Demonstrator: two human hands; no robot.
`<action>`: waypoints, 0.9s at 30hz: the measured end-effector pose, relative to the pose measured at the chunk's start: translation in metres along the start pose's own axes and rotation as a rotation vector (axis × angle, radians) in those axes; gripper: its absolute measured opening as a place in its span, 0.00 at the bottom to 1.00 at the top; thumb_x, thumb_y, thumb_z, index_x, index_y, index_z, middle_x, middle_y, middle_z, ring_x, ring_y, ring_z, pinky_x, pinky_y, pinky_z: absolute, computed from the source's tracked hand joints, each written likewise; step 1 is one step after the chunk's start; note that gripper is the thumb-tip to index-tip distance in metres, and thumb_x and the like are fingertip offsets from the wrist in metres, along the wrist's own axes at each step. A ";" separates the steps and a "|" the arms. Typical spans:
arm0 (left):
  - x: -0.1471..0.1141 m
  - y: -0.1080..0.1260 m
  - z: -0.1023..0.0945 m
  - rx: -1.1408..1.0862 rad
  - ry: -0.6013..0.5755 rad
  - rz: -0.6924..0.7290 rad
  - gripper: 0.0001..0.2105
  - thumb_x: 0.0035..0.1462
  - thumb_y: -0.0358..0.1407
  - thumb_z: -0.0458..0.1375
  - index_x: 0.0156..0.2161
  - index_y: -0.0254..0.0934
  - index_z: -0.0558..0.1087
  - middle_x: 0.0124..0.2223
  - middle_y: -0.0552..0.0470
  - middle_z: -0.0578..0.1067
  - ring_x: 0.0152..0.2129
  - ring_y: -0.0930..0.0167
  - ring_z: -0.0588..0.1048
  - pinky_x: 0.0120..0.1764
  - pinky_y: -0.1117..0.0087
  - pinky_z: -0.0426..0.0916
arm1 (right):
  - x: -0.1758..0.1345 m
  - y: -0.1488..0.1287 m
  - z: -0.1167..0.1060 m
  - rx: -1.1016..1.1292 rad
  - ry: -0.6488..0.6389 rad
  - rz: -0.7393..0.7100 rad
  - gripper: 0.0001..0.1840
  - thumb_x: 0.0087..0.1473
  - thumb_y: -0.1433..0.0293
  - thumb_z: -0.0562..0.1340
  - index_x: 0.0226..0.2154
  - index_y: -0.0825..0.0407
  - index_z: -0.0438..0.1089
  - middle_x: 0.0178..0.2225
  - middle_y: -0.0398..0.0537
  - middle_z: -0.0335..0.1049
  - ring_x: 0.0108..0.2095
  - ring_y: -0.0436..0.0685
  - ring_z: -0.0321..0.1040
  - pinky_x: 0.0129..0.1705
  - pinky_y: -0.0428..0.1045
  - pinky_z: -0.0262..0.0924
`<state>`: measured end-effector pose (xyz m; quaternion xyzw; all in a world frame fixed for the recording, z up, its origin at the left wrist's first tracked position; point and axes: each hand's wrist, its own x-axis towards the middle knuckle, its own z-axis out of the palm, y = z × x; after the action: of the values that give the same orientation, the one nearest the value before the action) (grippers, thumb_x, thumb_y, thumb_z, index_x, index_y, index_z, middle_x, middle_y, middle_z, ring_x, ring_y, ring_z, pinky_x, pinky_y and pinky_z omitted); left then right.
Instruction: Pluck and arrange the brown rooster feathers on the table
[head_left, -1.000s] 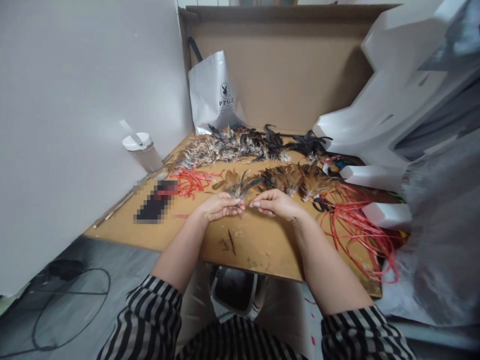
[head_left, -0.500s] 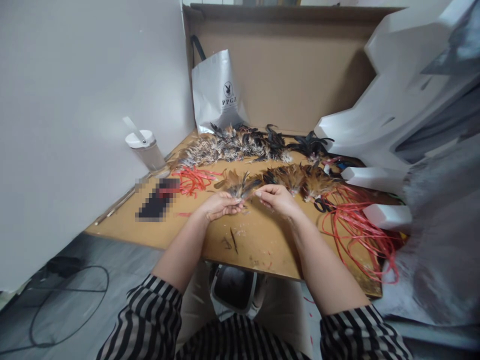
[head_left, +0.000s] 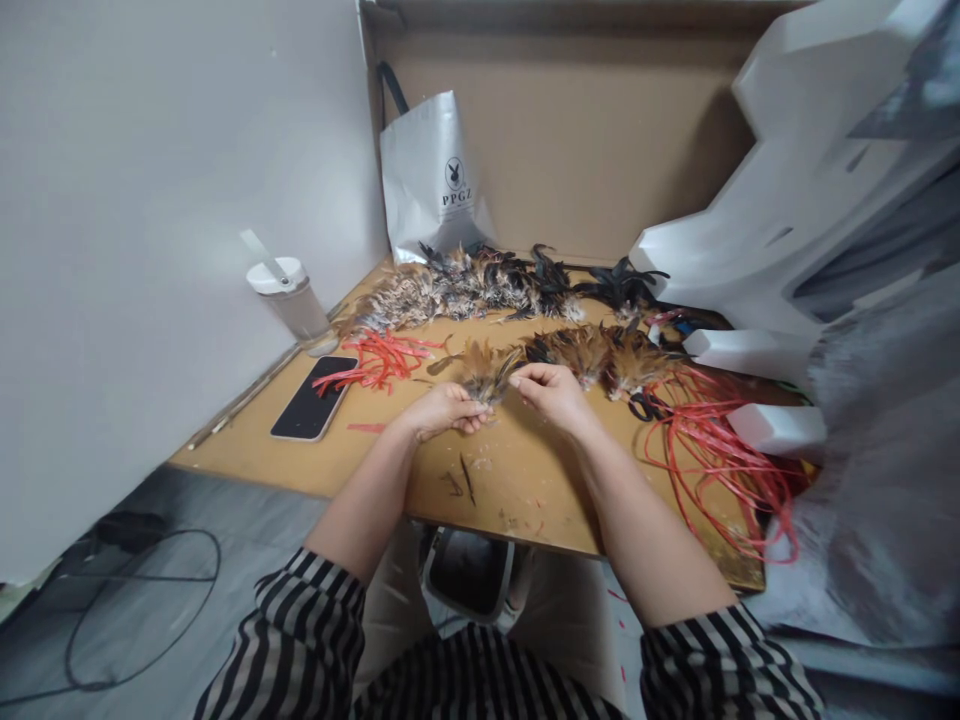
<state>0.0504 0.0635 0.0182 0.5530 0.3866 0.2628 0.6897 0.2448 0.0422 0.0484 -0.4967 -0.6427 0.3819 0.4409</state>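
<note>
Above the middle of the wooden table, my left hand (head_left: 450, 412) pinches the base of a small bunch of brown and dark feathers (head_left: 486, 370), whose tips fan upward and away from me. Just right of it, my right hand (head_left: 553, 393) is closed with thumb and forefinger together at the bunch's right edge; what its fingertips hold, if anything, is too small to make out. Behind my right hand lies a row of brown feather bunches (head_left: 581, 352). A longer heap of speckled and black feathers (head_left: 465, 287) stretches along the back of the table.
Red plastic strips (head_left: 382, 358) lie at left, partly over a phone (head_left: 311, 400). A lidded cup (head_left: 289, 300) stands by the wall. More red strips (head_left: 712, 460) and black-handled scissors (head_left: 646, 405) are at right, beside white foam (head_left: 776, 430). A silver bag (head_left: 427, 180) stands behind; a bin (head_left: 469, 575) sits below.
My left hand has shifted slightly right and turned a little, and the feather bunch looks more upright. My right hand has barely moved, its fingers still closed.
</note>
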 end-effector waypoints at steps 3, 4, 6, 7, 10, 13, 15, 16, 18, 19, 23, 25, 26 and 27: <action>0.003 -0.001 -0.004 -0.026 0.065 0.020 0.14 0.40 0.39 0.64 0.25 0.26 0.72 0.20 0.50 0.71 0.15 0.79 0.68 0.21 0.79 0.63 | -0.002 -0.004 -0.002 -0.046 0.034 -0.021 0.13 0.44 0.62 0.60 0.22 0.56 0.68 0.18 0.41 0.62 0.19 0.46 0.54 0.24 0.44 0.50; 0.004 -0.001 -0.005 -0.025 0.084 0.026 0.14 0.40 0.39 0.63 0.25 0.26 0.72 0.19 0.50 0.71 0.15 0.79 0.68 0.21 0.79 0.63 | -0.003 -0.006 -0.003 -0.069 0.038 -0.045 0.13 0.44 0.62 0.60 0.23 0.56 0.69 0.19 0.42 0.63 0.20 0.47 0.55 0.25 0.45 0.51; 0.005 -0.002 -0.006 0.015 0.097 0.030 0.13 0.42 0.39 0.63 0.25 0.27 0.71 0.19 0.51 0.70 0.14 0.79 0.67 0.20 0.78 0.63 | -0.007 -0.010 -0.004 -0.142 0.027 -0.154 0.12 0.46 0.62 0.59 0.24 0.55 0.69 0.22 0.44 0.65 0.23 0.49 0.58 0.27 0.45 0.53; 0.006 -0.003 -0.005 0.053 0.088 0.028 0.13 0.42 0.39 0.62 0.24 0.27 0.70 0.19 0.51 0.70 0.13 0.79 0.67 0.20 0.78 0.63 | -0.009 -0.013 -0.003 -0.198 0.009 -0.236 0.11 0.48 0.63 0.58 0.25 0.55 0.69 0.24 0.45 0.66 0.25 0.50 0.60 0.29 0.46 0.54; 0.006 -0.004 0.002 0.194 -0.011 0.017 0.12 0.45 0.38 0.60 0.23 0.28 0.69 0.18 0.51 0.70 0.13 0.78 0.68 0.20 0.76 0.65 | -0.015 -0.022 0.002 -0.421 -0.050 -0.520 0.10 0.52 0.67 0.56 0.25 0.53 0.69 0.29 0.49 0.66 0.32 0.52 0.60 0.35 0.49 0.55; 0.005 -0.004 0.011 0.317 -0.121 0.013 0.10 0.48 0.35 0.57 0.22 0.28 0.68 0.17 0.52 0.69 0.13 0.76 0.69 0.19 0.76 0.64 | -0.018 -0.028 0.007 -0.593 -0.103 -0.667 0.11 0.53 0.67 0.55 0.25 0.52 0.69 0.31 0.50 0.66 0.35 0.55 0.57 0.40 0.51 0.53; 0.005 -0.004 0.017 0.375 -0.147 0.004 0.09 0.49 0.33 0.54 0.22 0.29 0.67 0.16 0.52 0.68 0.13 0.76 0.68 0.18 0.77 0.64 | -0.016 -0.027 0.006 -0.626 -0.127 -0.676 0.11 0.53 0.68 0.54 0.25 0.52 0.69 0.30 0.50 0.66 0.36 0.55 0.57 0.41 0.52 0.52; 0.005 -0.004 0.020 0.397 -0.150 -0.004 0.09 0.50 0.33 0.53 0.22 0.29 0.67 0.16 0.53 0.68 0.13 0.77 0.68 0.19 0.77 0.64 | -0.013 -0.024 0.005 -0.623 -0.136 -0.664 0.11 0.53 0.68 0.55 0.24 0.53 0.69 0.30 0.50 0.66 0.35 0.54 0.57 0.41 0.52 0.52; 0.004 -0.003 0.026 0.440 -0.164 -0.026 0.09 0.51 0.32 0.52 0.22 0.29 0.66 0.16 0.54 0.68 0.13 0.77 0.68 0.19 0.76 0.65 | -0.007 -0.017 0.000 -0.581 -0.156 -0.625 0.10 0.53 0.69 0.56 0.24 0.53 0.69 0.28 0.49 0.65 0.34 0.54 0.57 0.41 0.52 0.52; 0.003 -0.002 0.029 0.456 -0.169 -0.026 0.09 0.51 0.32 0.52 0.23 0.30 0.66 0.16 0.54 0.68 0.13 0.77 0.68 0.19 0.76 0.64 | -0.004 -0.012 -0.003 -0.545 -0.173 -0.596 0.09 0.52 0.69 0.57 0.24 0.53 0.69 0.28 0.48 0.65 0.34 0.53 0.58 0.41 0.51 0.52; -0.001 0.003 0.040 0.476 -0.218 -0.022 0.09 0.51 0.34 0.52 0.23 0.31 0.65 0.16 0.55 0.67 0.13 0.77 0.68 0.19 0.77 0.64 | 0.005 0.000 -0.013 -0.306 -0.230 -0.467 0.08 0.48 0.68 0.60 0.23 0.55 0.69 0.27 0.46 0.65 0.32 0.51 0.60 0.39 0.49 0.55; -0.003 0.005 0.044 0.477 -0.239 -0.027 0.10 0.50 0.36 0.54 0.23 0.31 0.65 0.17 0.55 0.68 0.13 0.77 0.68 0.18 0.77 0.63 | 0.005 -0.001 -0.014 -0.189 -0.291 -0.414 0.09 0.48 0.67 0.60 0.23 0.55 0.69 0.28 0.46 0.65 0.31 0.50 0.61 0.37 0.48 0.56; -0.004 0.005 0.045 0.476 -0.250 -0.032 0.11 0.49 0.37 0.55 0.22 0.31 0.65 0.17 0.54 0.68 0.13 0.77 0.68 0.18 0.77 0.63 | 0.005 -0.002 -0.014 -0.145 -0.331 -0.398 0.09 0.47 0.67 0.60 0.23 0.55 0.69 0.28 0.46 0.65 0.31 0.50 0.62 0.36 0.47 0.57; -0.004 0.004 0.047 0.471 -0.260 -0.036 0.12 0.48 0.38 0.55 0.22 0.31 0.66 0.17 0.54 0.68 0.12 0.77 0.67 0.18 0.77 0.62 | 0.004 -0.003 -0.013 -0.113 -0.374 -0.388 0.09 0.47 0.66 0.61 0.23 0.55 0.70 0.28 0.46 0.65 0.30 0.50 0.62 0.36 0.47 0.57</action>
<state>0.0866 0.0349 0.0275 0.7205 0.3550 0.0801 0.5903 0.2563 0.0464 0.0559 -0.3090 -0.8165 0.3388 0.3508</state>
